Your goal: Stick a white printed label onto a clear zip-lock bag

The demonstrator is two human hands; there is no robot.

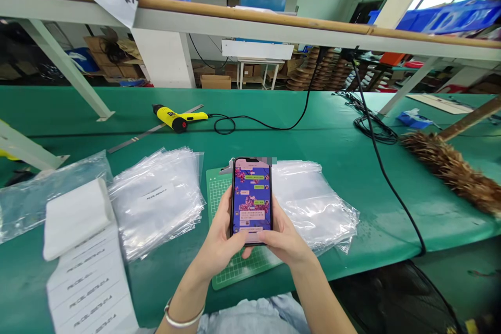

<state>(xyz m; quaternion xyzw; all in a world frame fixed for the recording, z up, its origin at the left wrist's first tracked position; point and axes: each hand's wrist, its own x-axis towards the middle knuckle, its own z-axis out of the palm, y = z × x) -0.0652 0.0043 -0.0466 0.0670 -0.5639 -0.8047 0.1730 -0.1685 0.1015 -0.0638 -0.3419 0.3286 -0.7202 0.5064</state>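
Phone (252, 201), one, lit: centre of frame, above the cutting mat (230, 277) on the green desk (266, 142). Left hand (219, 244) and right hand (286, 237): fingers closed about its sides, partly hidden behind, thumbs over its lower front. I judge it light, stiff, slick, fragile-faced; I favour the long edges. Labelled bags (156, 214), left of centre; clear bags (313, 198), right of centre.

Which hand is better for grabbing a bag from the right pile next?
Probably the right hand: it's beside that bag pile; the left hand is farther away. Both hands hold the phone.
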